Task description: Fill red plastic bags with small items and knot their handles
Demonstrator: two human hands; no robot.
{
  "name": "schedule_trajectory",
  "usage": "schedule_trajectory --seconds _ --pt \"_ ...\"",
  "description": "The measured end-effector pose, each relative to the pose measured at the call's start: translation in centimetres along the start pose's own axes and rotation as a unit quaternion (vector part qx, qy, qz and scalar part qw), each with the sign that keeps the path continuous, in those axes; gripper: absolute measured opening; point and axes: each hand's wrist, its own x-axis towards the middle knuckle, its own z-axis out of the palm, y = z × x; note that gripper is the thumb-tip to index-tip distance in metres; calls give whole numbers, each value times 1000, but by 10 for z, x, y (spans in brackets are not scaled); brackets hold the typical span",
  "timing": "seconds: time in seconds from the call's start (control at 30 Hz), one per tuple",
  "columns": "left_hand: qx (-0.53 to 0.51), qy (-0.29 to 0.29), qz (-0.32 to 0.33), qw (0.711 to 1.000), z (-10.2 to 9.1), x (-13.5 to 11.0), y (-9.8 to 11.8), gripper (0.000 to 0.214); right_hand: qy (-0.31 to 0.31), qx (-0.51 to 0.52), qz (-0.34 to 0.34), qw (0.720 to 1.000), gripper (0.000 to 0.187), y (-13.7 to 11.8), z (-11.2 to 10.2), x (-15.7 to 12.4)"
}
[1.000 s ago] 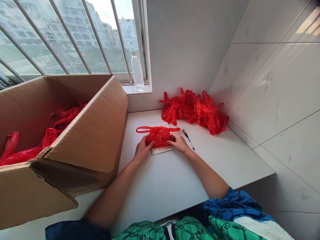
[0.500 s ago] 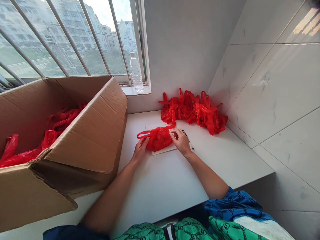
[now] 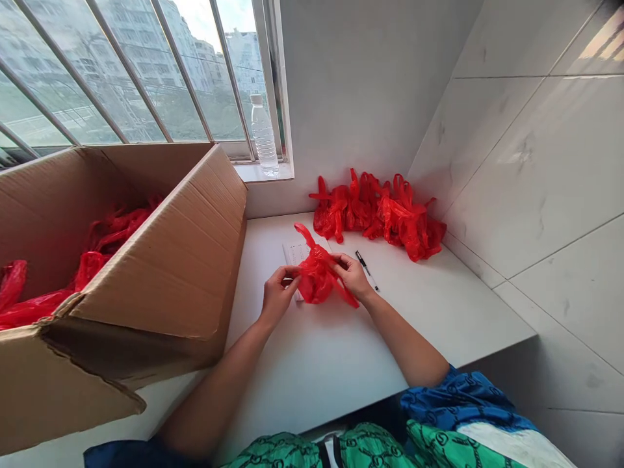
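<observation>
A crumpled red plastic bag is held between both hands over the white counter. My left hand pinches its left side. On the bag's right side my right hand grips it, and a red handle strip trails down past the fingers. Another handle sticks up at the bag's top left. Under the bag lies a white notepad, partly covered.
A black pen lies just right of my right hand. A pile of tied red bags sits against the back wall. A large open cardboard box with red bags inside stands at the left. A water bottle stands on the window sill.
The bag's handles, stretched out sideways before, have been drawn in and crossed. The bag now sits bunched and lifted between my two hands, one handle up, one hanging.
</observation>
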Motion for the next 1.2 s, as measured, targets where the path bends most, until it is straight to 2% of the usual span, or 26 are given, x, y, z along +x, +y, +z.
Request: schedule_trajectory --seconds 0.03,0.1,0.17,0.2,0.3,0.37,0.47,0.57,0.67,0.77,1.0,1.2 --pt "23 -9 3 1000 -4 1 -3 27 8 -47 0 999 26 2 -6 1" --pt "74 -65 9 995 -10 1 -5 39 -9 -137 2 991 27 6 -18 3" --pt "122 -126 28 984 -14 0 -3 38 -51 -160 11 986 38 6 -28 4" --pt "139 -135 40 980 -14 0 -1 33 -61 -144 16 988 44 5 -31 4" --pt "155 -76 69 983 -4 5 9 28 -11 -103 8 995 53 1 -29 4" --pt "164 -43 89 982 11 11 12 32 24 -139 -11 990 53 2 -17 2" --pt "236 -79 123 961 34 17 5 44 -4 -235 -25 972 58 11 8 -3" --pt "343 -127 114 923 45 15 -8 51 -38 -346 -36 937 60 21 26 -9" --pt "423 -134 87 892 43 10 -14 54 -51 -444 -31 894 59 25 33 -13" --pt "456 -134 82 876 39 7 -11 54 -62 -495 -19 867 59 23 34 -14" --pt "481 -134 82 863 41 7 -6 55 -78 -522 -5 849 59 21 34 -13" --pt "481 -130 89 862 42 7 -8 54 -78 -524 -4 848 59 23 34 -14"
